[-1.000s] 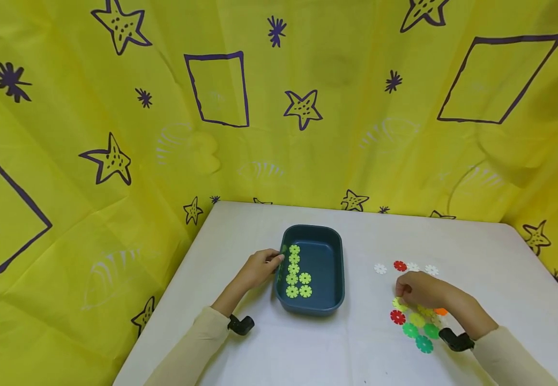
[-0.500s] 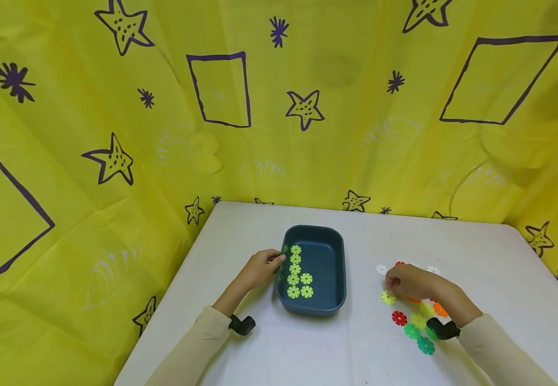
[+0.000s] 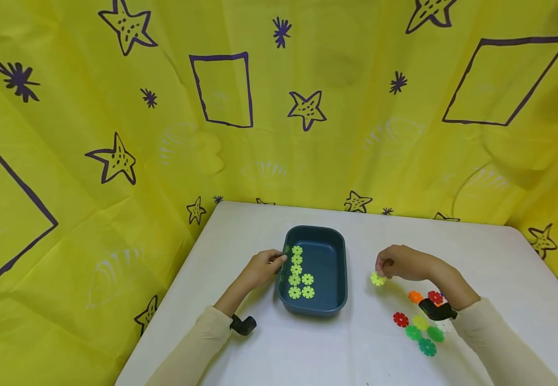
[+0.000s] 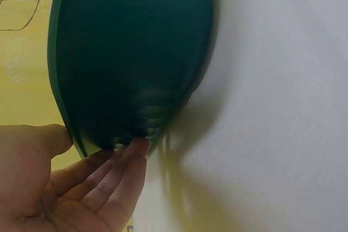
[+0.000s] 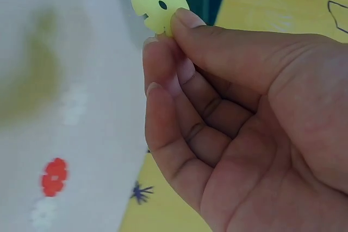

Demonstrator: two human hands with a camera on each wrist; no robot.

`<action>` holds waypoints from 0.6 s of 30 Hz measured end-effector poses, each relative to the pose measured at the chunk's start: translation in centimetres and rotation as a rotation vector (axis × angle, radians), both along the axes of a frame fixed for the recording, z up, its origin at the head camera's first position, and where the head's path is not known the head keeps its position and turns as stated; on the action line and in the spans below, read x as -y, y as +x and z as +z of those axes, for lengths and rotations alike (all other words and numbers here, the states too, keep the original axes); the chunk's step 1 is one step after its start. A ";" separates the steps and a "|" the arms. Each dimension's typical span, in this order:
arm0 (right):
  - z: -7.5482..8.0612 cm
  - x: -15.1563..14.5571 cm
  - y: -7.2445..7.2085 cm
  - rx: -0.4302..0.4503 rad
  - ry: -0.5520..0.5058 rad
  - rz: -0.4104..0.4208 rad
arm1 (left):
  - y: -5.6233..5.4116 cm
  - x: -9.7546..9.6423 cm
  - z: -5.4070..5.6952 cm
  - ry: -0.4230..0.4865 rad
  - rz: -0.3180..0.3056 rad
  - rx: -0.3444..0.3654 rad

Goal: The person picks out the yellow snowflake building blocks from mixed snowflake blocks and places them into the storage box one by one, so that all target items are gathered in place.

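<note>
A dark teal plastic tub (image 3: 328,268) stands on the table, with several yellow-green flower-shaped discs (image 3: 295,279) lying along the left part of its floor. At its left rim my left hand (image 3: 259,269) grips the wall; in the left wrist view the thumb is at one edge and the fingers (image 4: 122,180) are against the wall. My right hand (image 3: 406,262) holds a yellow notched disc (image 3: 378,279) above the table, right of the tub. The right wrist view shows this disc (image 5: 155,5) pinched at its edge between thumb and fingertips.
Loose discs lie on the right of the table: red (image 3: 401,320), orange (image 3: 416,297), yellow (image 3: 421,322) and green (image 3: 427,347). White and red discs (image 5: 54,177) appear beyond the right hand. A yellow patterned curtain (image 3: 279,150) borders the white table (image 3: 259,348).
My right hand has moved left from the pile and lifted, bringing a yellow disc with it. The left hand has stayed at the tub's rim.
</note>
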State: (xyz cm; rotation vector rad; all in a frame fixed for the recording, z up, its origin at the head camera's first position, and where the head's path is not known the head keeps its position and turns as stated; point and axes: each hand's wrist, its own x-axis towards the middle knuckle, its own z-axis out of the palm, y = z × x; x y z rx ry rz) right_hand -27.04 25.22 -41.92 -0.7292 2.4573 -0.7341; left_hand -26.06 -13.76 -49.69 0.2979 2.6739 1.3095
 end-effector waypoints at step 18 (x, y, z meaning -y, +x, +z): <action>3.7 8.8 -4.5 -0.061 0.103 0.143 | -0.1 0.1 0.1 0.026 -0.011 0.007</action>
